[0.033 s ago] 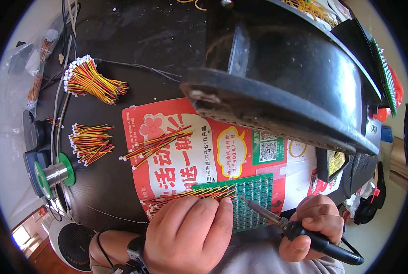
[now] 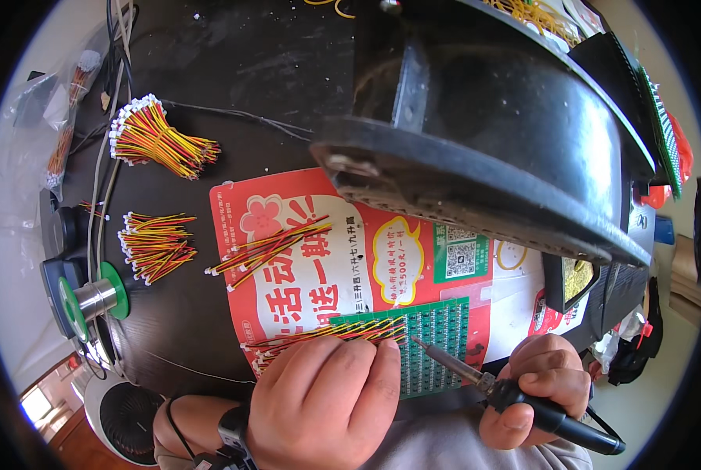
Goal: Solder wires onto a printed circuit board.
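Note:
My right hand (image 2: 542, 388) is closed around the black handle of a soldering iron (image 2: 487, 381). The iron's tip points left, at the ends of wires on a green circuit board (image 2: 436, 352) with rows of small parts. My left hand (image 2: 319, 399) is curled over the board's left part, its fingers closed on the thin red, yellow and black wires (image 2: 342, 330) there. Those wires lie side by side, their right ends on the board. The fingertips are partly hidden, so how many wires they grip does not show. Under the board lies a red and white printed sheet (image 2: 311, 204).
Loose wires (image 2: 268, 249) lie on the sheet. To the left are two wire bundles with white connectors (image 2: 162, 141) (image 2: 158, 244) and a solder spool (image 2: 96, 299) with green flanges. A big black round-bodied device (image 2: 491, 133) overhangs the sheet; a holder with yellow metal wool (image 2: 576, 280) stands right.

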Demonstrator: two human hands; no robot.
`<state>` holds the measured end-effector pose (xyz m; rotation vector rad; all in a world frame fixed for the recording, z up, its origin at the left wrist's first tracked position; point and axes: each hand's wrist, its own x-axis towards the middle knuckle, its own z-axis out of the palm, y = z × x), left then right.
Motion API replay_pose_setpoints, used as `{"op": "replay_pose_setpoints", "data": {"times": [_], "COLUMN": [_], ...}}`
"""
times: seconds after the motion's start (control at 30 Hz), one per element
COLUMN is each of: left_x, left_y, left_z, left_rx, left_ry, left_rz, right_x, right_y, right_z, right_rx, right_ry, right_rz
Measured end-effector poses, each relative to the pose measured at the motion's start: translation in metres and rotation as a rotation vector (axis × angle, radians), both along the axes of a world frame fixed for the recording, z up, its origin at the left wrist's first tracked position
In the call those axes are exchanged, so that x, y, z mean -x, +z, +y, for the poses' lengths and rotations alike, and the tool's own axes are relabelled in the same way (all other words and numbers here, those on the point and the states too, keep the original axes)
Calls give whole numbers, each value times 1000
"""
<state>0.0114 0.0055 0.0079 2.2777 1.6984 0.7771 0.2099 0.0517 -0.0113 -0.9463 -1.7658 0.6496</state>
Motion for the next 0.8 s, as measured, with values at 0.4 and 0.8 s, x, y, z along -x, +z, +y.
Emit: {"op": "replay_pose_setpoints", "data": {"times": [0.4,0.8], "left_x": [-5,-4], "left_y": [-8,-8], "left_z": [-10,-11], "left_rx": [-15,1], "left_ry": [76,69], "left_rz": [-85,-89], "right_x": [0,0], "right_y": [0,0], "right_z": [1,3], "right_rx": [12,12], "right_ry": [43,79], "right_rz": [-9,-20]}}
